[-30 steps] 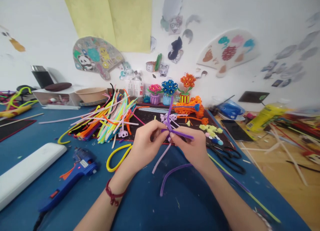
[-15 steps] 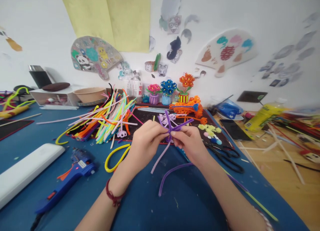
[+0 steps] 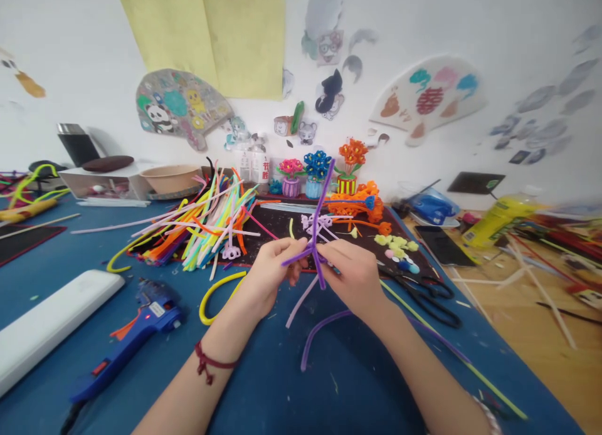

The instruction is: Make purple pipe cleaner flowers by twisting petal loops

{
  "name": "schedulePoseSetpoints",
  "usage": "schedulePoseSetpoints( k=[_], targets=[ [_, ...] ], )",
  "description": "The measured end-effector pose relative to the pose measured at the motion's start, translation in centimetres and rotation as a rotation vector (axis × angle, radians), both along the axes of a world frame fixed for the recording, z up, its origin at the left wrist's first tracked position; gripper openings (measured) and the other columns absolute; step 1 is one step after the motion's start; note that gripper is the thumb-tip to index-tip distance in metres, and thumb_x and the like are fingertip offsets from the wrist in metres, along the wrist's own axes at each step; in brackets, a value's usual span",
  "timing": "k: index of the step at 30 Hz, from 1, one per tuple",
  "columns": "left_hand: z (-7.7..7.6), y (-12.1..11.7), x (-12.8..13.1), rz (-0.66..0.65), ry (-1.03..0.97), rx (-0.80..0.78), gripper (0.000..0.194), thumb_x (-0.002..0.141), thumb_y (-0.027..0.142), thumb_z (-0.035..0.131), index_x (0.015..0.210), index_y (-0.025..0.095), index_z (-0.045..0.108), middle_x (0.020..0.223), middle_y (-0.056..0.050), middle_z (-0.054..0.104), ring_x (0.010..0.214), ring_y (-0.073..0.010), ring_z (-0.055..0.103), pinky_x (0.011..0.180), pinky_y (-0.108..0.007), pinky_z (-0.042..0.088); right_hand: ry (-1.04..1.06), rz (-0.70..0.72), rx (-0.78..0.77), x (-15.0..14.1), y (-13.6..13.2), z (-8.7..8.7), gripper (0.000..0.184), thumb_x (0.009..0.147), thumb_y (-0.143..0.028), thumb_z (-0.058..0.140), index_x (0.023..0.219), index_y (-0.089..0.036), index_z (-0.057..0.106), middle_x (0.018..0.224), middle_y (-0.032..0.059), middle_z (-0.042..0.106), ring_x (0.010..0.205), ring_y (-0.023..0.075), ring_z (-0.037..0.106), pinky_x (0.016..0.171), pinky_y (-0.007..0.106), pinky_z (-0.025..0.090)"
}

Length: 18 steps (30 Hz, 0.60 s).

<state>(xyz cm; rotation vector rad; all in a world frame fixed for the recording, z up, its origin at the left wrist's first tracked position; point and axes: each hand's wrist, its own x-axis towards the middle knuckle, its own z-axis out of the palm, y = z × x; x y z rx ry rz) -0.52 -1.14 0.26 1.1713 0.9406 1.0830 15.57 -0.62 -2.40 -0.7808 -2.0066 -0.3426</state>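
Observation:
Purple pipe cleaners (image 3: 322,200), joined at a centre with arms pointing several ways, are held up between both hands above the table. My left hand (image 3: 275,269) pinches them from the left, near the crossing point. From the right, my right hand (image 3: 350,275) closes its thumb and fingers on the same piece. Below the hands, a loose purple pipe cleaner (image 3: 313,338) lies curved on the blue table, and a pale lilac one (image 3: 301,303) slants beside the left fingers. A yellow pipe cleaner (image 3: 203,303) forms a loop near my left wrist.
A blue glue gun (image 3: 134,335) lies at the left beside a long white case (image 3: 56,322). A heap of coloured pipe cleaners (image 3: 207,222) sits behind. Black scissors (image 3: 426,291) rest at the right. Small potted pipe-cleaner flowers (image 3: 314,172) stand along the wall.
The purple piece has been turned in my hands: one arm now points up higher and others point down and left. My right hand has rolled over, showing more of its back.

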Motion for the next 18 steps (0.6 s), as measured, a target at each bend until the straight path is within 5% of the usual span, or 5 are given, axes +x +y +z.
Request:
schedulePoseSetpoints(
  k=[10, 18],
  targets=[
    [-0.1, 0.3, -0.3, 0.019, 0.027, 0.110, 0.018, 0.066, 0.026, 0.075, 0.072, 0.011, 0.066, 0.061, -0.001, 0.059, 0.053, -0.0079, 0.045, 0.048, -0.020, 0.033, 0.084, 0.068, -0.171, 0.0, -0.4, 0.7, 0.019, 0.090, -0.016, 0.051, 0.080, -0.017, 0.068, 0.067, 0.0044, 0.064, 0.061, 0.0147, 0.058, 0.058, 0.025, 0.042],
    [0.2, -0.1, -0.6, 0.165, 0.449, 0.825, 0.012, 0.082, 0.013, 0.060, 0.075, 0.016, 0.068, 0.068, -0.003, 0.064, 0.063, -0.0135, 0.055, 0.060, -0.025, 0.042, 0.456, 0.178, -0.750, -0.1, -0.9, 1.9, 0.020, 0.081, -0.022, 0.059, 0.063, -0.017, 0.065, 0.053, -0.0008, 0.059, 0.048, 0.0114, 0.049, 0.047, 0.023, 0.037]
  ],
)
